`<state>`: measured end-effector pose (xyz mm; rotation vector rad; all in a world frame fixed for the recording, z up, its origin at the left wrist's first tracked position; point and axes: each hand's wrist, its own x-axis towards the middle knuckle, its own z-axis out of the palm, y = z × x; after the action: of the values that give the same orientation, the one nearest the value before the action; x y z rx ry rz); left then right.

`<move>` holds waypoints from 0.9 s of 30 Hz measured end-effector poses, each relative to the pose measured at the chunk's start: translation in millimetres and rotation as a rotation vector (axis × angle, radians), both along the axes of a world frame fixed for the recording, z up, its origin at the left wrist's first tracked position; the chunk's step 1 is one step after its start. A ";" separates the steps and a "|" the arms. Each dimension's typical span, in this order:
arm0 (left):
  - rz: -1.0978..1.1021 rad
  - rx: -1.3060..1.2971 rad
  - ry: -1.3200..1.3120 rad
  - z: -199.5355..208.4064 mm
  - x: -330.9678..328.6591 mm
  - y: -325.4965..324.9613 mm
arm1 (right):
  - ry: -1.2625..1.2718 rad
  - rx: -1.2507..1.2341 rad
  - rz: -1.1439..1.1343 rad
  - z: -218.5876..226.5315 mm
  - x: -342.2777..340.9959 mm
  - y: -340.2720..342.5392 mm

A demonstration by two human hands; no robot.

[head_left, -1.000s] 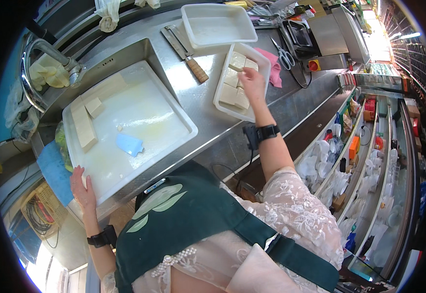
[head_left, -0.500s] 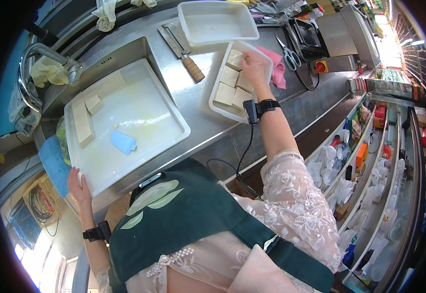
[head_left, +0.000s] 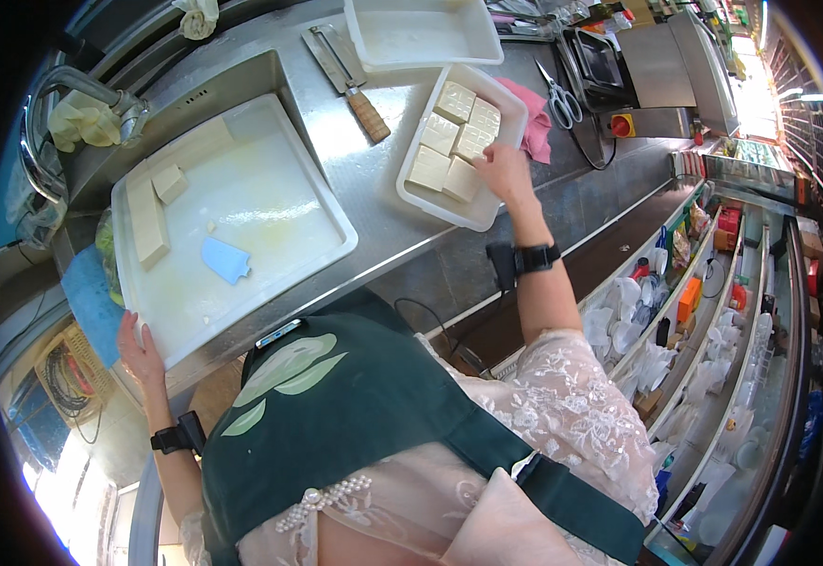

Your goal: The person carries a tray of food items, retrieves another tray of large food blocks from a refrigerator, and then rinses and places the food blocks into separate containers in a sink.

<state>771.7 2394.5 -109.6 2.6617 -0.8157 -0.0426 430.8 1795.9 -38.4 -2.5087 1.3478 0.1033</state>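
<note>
My right hand is at the right side of a white tub. Several pale tofu blocks lie in the tub in two rows. The curled fingertips touch the right-hand row; whether they pinch a block is hidden. My left hand lies at the near left corner of a large white tray, fingers stretched along its edge. Inside that tray are a long tofu strip, a small tofu block and a light blue scraper.
A wooden-handled knife lies between tray and tub. Behind the tub stands another white container. Right of it are a pink cloth and scissors. A faucet rises at the sink's left. Shelves with containers stand right.
My right hand has drawn back toward me from the tub's far right, uncovering the far blocks. My left hand stays at the tray's corner. The view has shifted slightly.
</note>
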 end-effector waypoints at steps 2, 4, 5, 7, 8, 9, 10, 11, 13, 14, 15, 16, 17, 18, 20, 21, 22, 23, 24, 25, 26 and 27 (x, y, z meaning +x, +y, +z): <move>0.004 0.010 0.012 3.6 -1.1 -1.9 | 0.046 0.021 -0.026 -10.2 -10.6 21.3; 0.006 0.017 0.022 4.8 -0.6 -4.4 | -0.109 -0.098 0.035 -19.2 -11.7 40.9; 0.001 0.011 0.023 5.2 0.1 -4.4 | -0.109 -0.097 0.033 -23.4 -12.7 45.6; -0.004 0.007 0.024 4.9 0.6 -4.6 | -0.176 -0.149 0.035 -28.7 -14.0 51.2; -0.013 0.004 0.019 5.2 1.4 -3.8 | -0.178 -0.144 0.035 -29.6 -13.9 52.9; -0.022 0.002 0.014 5.5 2.1 -3.0 | -0.173 -0.131 0.039 -29.6 -14.3 53.8; -0.020 0.006 0.012 5.6 2.3 -2.1 | -0.168 -0.118 0.044 -29.4 -14.4 54.5; -0.019 0.001 0.016 5.5 1.8 -3.1 | -0.169 -0.115 0.045 -26.8 -13.3 54.4; -0.017 -0.002 0.020 7.3 0.6 -3.1 | -0.057 -0.106 0.045 -20.7 -9.5 53.2; -0.009 0.014 0.021 7.2 0.1 -3.9 | -0.057 -0.107 0.045 -20.1 -10.6 51.5; -0.001 0.030 0.023 7.4 -0.2 -4.5 | -0.015 -0.097 0.061 -20.0 -11.6 49.8; 0.000 0.029 0.023 7.7 -0.5 -4.9 | 0.028 -0.086 0.077 -19.9 -11.8 48.9; 0.001 0.026 0.023 7.7 -0.6 -4.6 | 0.027 -0.087 0.078 -19.7 -10.3 48.5; 0.002 0.023 0.024 7.7 -0.6 -4.2 | 0.053 -0.114 0.081 -19.5 -8.3 48.5; -0.005 0.021 0.016 7.4 -0.1 -3.6 | 0.079 -0.140 0.085 -18.3 -1.8 48.6; -0.013 0.019 0.010 7.3 0.2 -3.1 | -0.056 -0.137 0.145 -16.6 4.5 48.6; -0.012 0.021 0.009 7.1 0.1 -2.7 | -0.192 -0.133 0.204 -17.2 10.1 49.0; -0.010 0.016 0.009 5.5 0.6 -3.7 | -0.191 -0.135 0.202 -19.4 14.4 50.4; -0.007 0.012 0.008 4.3 1.2 -4.4 | -0.260 -0.131 0.233 -22.6 19.4 52.7; -0.010 0.010 0.009 3.9 1.9 -4.5 | -0.330 -0.128 0.263 -24.8 22.4 54.6; -0.008 0.009 0.012 4.4 1.8 -3.0 | -0.329 -0.152 0.278 -27.3 24.7 55.6; -0.006 0.008 0.016 4.6 1.8 -1.9 | -0.330 -0.152 0.280 -27.9 24.9 55.3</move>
<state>773.5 2392.6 -105.0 2.6630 -0.8205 -0.0687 455.7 1851.2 -66.3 -2.6745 0.9029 -0.3529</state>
